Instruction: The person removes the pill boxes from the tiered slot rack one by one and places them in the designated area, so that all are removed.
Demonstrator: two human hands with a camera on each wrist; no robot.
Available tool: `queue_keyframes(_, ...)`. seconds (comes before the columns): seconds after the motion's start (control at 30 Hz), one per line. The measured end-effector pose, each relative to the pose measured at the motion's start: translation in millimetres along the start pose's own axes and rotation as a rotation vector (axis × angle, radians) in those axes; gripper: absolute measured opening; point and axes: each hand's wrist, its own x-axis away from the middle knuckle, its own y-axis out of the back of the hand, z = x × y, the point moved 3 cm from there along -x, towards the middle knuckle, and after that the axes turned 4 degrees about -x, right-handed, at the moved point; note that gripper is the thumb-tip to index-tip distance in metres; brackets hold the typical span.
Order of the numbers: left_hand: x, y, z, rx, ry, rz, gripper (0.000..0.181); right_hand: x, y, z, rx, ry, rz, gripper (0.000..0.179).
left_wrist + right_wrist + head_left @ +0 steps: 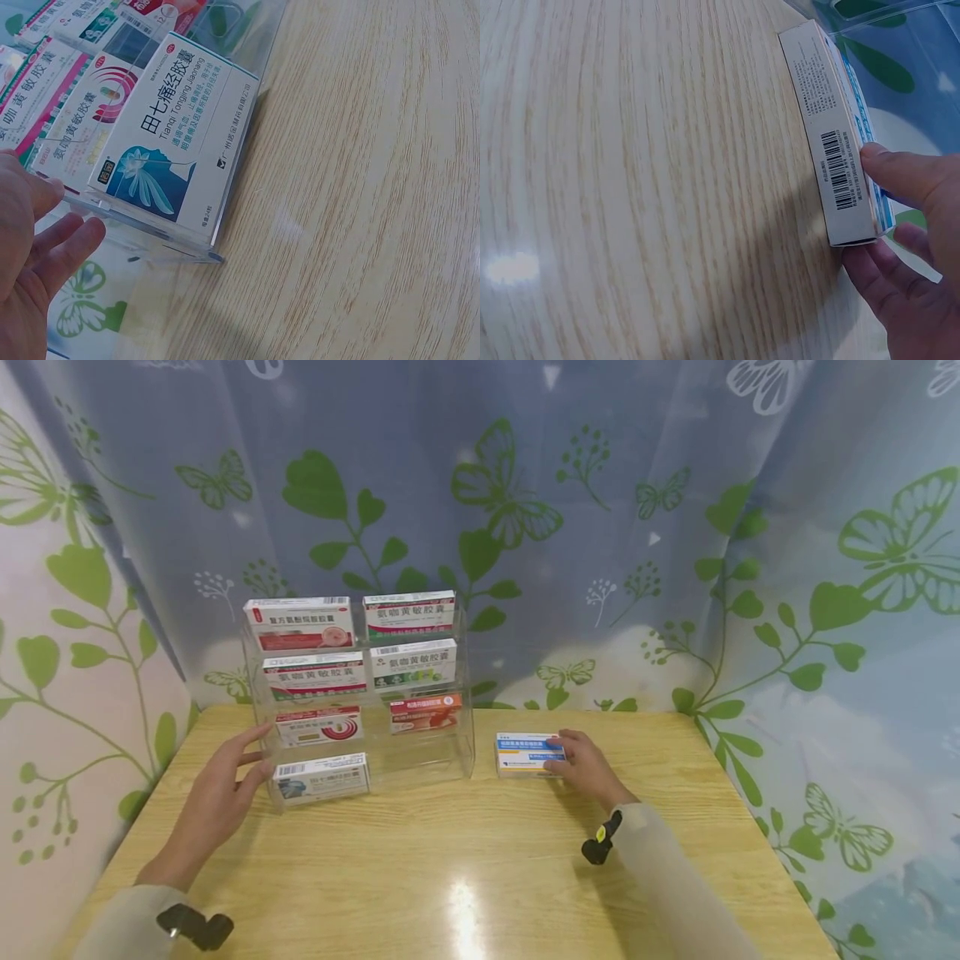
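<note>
On the table's left half stands a clear plastic display rack (420, 768) with several medicine boxes in its tiers. My left hand (213, 793) touches the rack's left edge, fingers and thumb apart. Nearest to it, in the bottom tier, sits a white and teal medicine box (180, 135). To the right of the rack, my right hand (588, 768) grips the right end of a blue and white medicine box (521, 754). In the right wrist view the thumb lies on the printed face, above a barcoded side (832, 142). Whether this box is lifted off the table cannot be told.
Red and white boxes (318, 727), green and white boxes (412, 664) and an orange-red box (426, 714) fill other rack slots. A patterned curtain (600, 568) hangs behind the wooden table (420, 868) and along both sides.
</note>
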Motion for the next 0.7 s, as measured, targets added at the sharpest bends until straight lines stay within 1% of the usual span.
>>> queue_keyframes(0.23,0.4,0.0,0.0,-0.003,-0.02,-0.011,0.062,3.9,-1.0,0.7,-0.006,0.008,-0.002,0.052)
queue_keyframes(0.5,0.6,0.6,-1.0,-0.008,-0.024,-0.012,0.063,6.8,-2.8,4.2,0.038,0.004,-0.022,0.05)
queue_keyframes(0.6,0.4,0.6,-1.7,-0.004,-0.026,-0.016,0.063,7.7,-1.9,7.4,0.031,0.012,-0.055,0.049)
queue_keyframes(0.7,0.1,1.0,-2.1,-0.002,-0.032,-0.022,0.063,8.4,0.3,16.2,-0.013,0.039,-0.119,0.047)
